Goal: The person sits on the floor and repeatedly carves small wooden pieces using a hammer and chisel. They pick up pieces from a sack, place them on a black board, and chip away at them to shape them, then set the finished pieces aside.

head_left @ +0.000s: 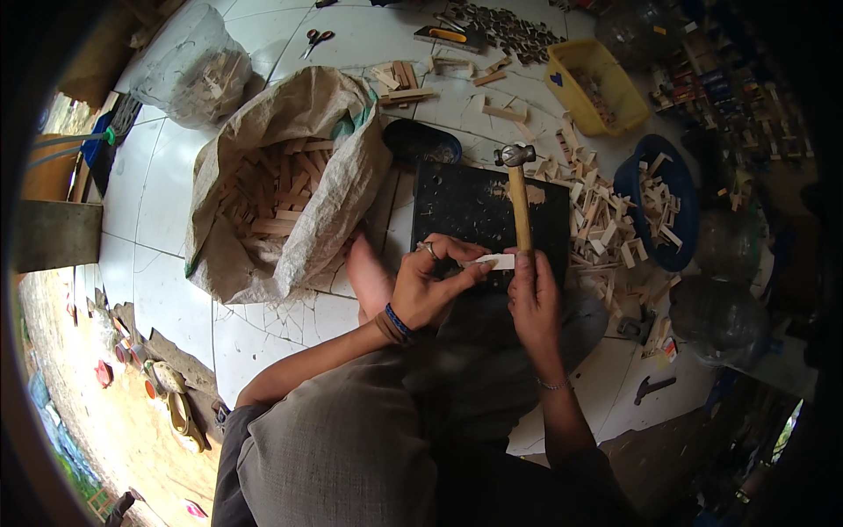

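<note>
My left hand (428, 279) pinches a small pale wood piece (500, 262) between thumb and fingers, above the near edge of a black board (474, 206). In my right hand (534, 299) is a hammer (522, 211), its wooden handle upright and its metal head pointing away from me. The right thumb lies along the handle, close to the free end of the wood piece; whether these fingers also touch the wood I cannot tell. The board's dark top carries scuffs and pale specks.
Left of the board stands an open woven sack (290, 184) of wood strips. Assembled wood pieces (597, 211) lie heaped at the right, by a blue basin (685, 211) and a yellow tub (597, 88). Scissors (316, 40) and a second hammer (655, 388) rest on the tiles.
</note>
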